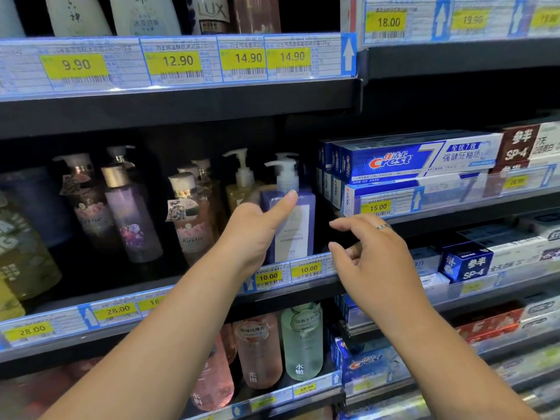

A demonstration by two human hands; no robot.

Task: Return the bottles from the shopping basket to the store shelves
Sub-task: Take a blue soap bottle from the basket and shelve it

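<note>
A purple pump bottle (296, 228) with a white label and white pump head stands at the right end of the middle shelf (194, 291), above a 10.00 price tag. My left hand (256, 234) wraps its left side, with the thumb lying across the front near the neck and the fingers hidden behind. My right hand (374, 256), wearing a ring, hovers just right of the bottle at the shelf edge. Its fingers are apart and curled and hold nothing. The shopping basket is out of view.
A yellow pump bottle (241, 183) stands right behind the purple one, and pink and violet Kustie bottles (194, 219) fill the shelf to the left. Crest toothpaste boxes (409, 165) are stacked on the right. Pink and green bottles (301, 341) sit on the shelf below.
</note>
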